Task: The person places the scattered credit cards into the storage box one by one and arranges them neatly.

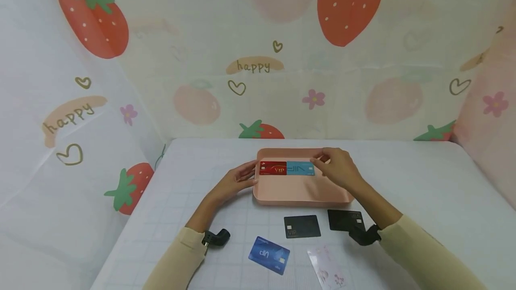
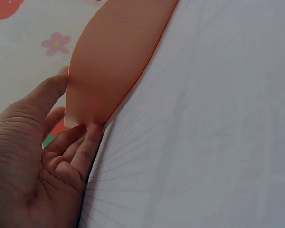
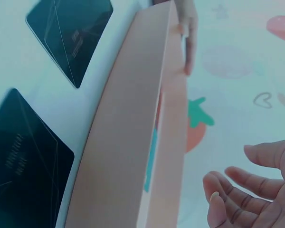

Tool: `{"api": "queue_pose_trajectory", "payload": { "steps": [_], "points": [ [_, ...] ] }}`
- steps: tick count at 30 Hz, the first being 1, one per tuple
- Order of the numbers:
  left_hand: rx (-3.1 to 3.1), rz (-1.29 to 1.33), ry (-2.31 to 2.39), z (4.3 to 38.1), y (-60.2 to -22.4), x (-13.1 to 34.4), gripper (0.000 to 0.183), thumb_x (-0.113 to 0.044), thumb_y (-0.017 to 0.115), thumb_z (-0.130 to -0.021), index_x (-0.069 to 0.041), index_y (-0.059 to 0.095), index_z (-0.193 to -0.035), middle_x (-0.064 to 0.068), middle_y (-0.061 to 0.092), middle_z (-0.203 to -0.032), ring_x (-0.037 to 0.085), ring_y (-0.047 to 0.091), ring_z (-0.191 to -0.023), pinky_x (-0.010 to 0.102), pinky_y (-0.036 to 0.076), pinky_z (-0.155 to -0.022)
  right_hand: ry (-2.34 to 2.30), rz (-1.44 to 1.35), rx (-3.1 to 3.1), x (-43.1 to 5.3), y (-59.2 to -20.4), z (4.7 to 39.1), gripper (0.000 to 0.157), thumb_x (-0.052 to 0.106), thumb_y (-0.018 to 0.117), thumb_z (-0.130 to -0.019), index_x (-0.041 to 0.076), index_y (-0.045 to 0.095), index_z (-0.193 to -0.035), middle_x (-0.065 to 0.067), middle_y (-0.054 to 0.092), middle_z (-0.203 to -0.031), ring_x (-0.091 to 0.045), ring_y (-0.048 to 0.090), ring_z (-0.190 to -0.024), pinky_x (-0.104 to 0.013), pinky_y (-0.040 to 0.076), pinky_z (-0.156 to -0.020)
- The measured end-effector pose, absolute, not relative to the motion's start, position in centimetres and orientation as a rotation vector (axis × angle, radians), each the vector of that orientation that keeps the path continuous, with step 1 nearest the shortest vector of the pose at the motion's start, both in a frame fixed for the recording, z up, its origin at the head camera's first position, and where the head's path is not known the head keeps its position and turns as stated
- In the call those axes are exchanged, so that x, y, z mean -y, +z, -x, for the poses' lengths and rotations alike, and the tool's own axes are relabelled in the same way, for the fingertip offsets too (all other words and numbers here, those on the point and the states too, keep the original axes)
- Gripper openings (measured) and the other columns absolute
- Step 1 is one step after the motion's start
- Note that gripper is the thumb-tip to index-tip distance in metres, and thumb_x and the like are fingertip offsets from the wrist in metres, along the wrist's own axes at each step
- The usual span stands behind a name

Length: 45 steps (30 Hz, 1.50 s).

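A shallow pink tray [image 1: 302,203] lies on the table, with a red VIP card [image 1: 273,168] and a light blue card [image 1: 300,168] end to end along its far side. My left hand [image 1: 235,181] holds the tray's left end; in the left wrist view its fingertips [image 2: 91,130] are curled against the tray wall [image 2: 114,57]. Above the tray's right end hovers my right hand [image 1: 339,167], fingertips close to the light blue card's right edge in the head view. The right wrist view shows its thumb and fingers [image 3: 247,185] loosely bent with nothing between them.
In front of the tray lie two black cards, one in the middle [image 1: 302,227] and one by the right wrist [image 1: 342,220]. Nearer are a dark blue card [image 1: 269,255] and a pale card with a pink pattern [image 1: 327,267]. A strawberry-print curtain [image 1: 193,48] hangs behind the table.
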<state>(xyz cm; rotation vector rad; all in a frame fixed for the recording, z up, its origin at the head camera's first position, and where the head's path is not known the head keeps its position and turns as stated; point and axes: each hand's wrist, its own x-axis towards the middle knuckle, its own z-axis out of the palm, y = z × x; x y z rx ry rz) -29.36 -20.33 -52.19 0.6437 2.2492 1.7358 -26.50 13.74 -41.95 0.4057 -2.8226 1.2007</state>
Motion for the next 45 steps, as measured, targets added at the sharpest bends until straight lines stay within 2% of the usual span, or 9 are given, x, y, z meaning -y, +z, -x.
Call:
{"api": "queue_pose_trajectory", "payload": {
  "steps": [8, 16, 20, 32, 40, 45],
  "points": [
    [-2.249, -0.633, 1.735, 29.5, -52.3, 20.4, 0.067, -0.016, 0.069, -0.099, -0.012, 0.038, -0.157, 0.008, 0.038, -0.161, 0.025, 0.041, -0.145, 0.038, 0.038, -0.115, 1.195, -0.428, 2.793, -15.5, -41.3, 23.9, 0.026, 0.022, 0.069, -0.098, 0.001, 0.069, -0.114, -0.012, 0.073, -0.098, -0.017, 0.068, -0.066, -0.031, 0.055, -0.061],
    [-2.214, -0.645, 1.739, 29.1, -51.7, 20.3, 0.067, -0.012, 0.067, -0.099, -0.007, 0.035, -0.158, 0.011, 0.036, -0.162, 0.027, 0.039, -0.146, 0.036, 0.038, -0.115, 1.177, -0.374, 2.829, -17.8, -41.5, 21.3, 0.03, 0.022, 0.074, -0.094, 0.0, 0.07, -0.116, -0.01, 0.071, -0.097, -0.02, 0.064, -0.073, -0.029, 0.055, -0.057],
    [-2.216, -0.629, 1.724, 28.8, -51.7, 20.3, 0.067, -0.011, 0.066, -0.099, -0.006, 0.034, -0.158, 0.011, 0.036, -0.162, 0.027, 0.039, -0.146, 0.035, 0.039, -0.114, 1.105, -0.388, 2.837, -18.6, -41.9, 20.2, 0.031, 0.021, 0.076, -0.093, 0.001, 0.071, -0.116, -0.007, 0.071, -0.097, -0.019, 0.062, -0.078, -0.027, 0.054, -0.06],
    [-2.204, -0.634, 1.744, 29.1, -51.8, 20.2, 0.066, -0.01, 0.066, -0.1, -0.007, 0.035, -0.158, 0.012, 0.036, -0.162, 0.026, 0.04, -0.146, 0.036, 0.039, -0.114, 1.032, -0.423, 2.903, -21.2, -42.2, 18.5, 0.023, 0.023, 0.081, -0.088, 0.008, 0.074, -0.103, 0.003, 0.069, -0.087, -0.012, 0.062, -0.073, -0.028, 0.051, -0.059],
    [-2.225, -0.647, 1.747, 29.3, -51.8, 20.3, 0.066, -0.013, 0.067, -0.099, -0.009, 0.037, -0.157, 0.01, 0.038, -0.161, 0.027, 0.041, -0.145, 0.038, 0.039, -0.115, 1.027, -0.473, 3.121, -22.2, -42.5, 18.4, 0.038, 0.032, 0.088, -0.079, 0.008, 0.071, -0.103, 0.001, 0.066, -0.091, -0.016, 0.061, -0.078, -0.031, 0.052, -0.061],
    [-2.216, -0.627, 1.752, 29.2, -51.8, 20.3, 0.066, -0.014, 0.068, -0.099, -0.009, 0.037, -0.157, 0.008, 0.038, -0.161, 0.025, 0.041, -0.145, 0.037, 0.039, -0.114, 0.977, -0.492, 3.181, -22.3, -43.1, 18.7, 0.043, 0.032, 0.09, -0.075, 0.007, 0.071, -0.104, 0.0, 0.066, -0.089, -0.016, 0.06, -0.077, -0.032, 0.051, -0.061]
  ]
}}
